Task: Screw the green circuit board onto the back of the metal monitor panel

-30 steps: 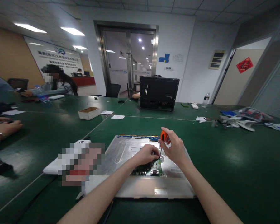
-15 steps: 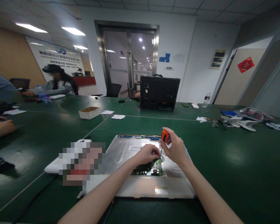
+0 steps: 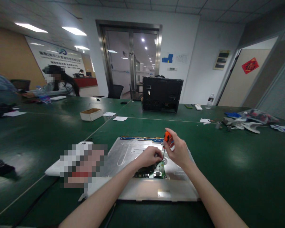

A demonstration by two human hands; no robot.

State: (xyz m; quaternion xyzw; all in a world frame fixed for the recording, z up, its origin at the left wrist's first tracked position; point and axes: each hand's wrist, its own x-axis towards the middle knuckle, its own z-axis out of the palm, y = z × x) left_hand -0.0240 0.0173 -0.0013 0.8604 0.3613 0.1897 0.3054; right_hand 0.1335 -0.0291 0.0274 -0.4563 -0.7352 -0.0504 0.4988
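Observation:
A silver metal panel [image 3: 132,152] lies flat on the green table [image 3: 228,164] in front of me, with a green circuit board [image 3: 154,171] on its near part. My right hand [image 3: 179,152] grips an orange-handled screwdriver [image 3: 166,137], held upright with its tip down at the board. My left hand [image 3: 150,157] rests on the board beside the tip, its fingers pinched at the shaft; whether they grip it I cannot tell.
A pixelated white object [image 3: 81,166] lies left of the panel. Farther back stand a black monitor casing [image 3: 162,94], a small open box [image 3: 91,114], papers and a water bottle [image 3: 210,101]. Loose parts and bags [image 3: 249,122] sit at right. A seated person [image 3: 58,84] works at far left.
My right hand has shifted slightly around the screwdriver handle. Another person's hand at the left edge drew back and is out of view now. My left hand stays on the board.

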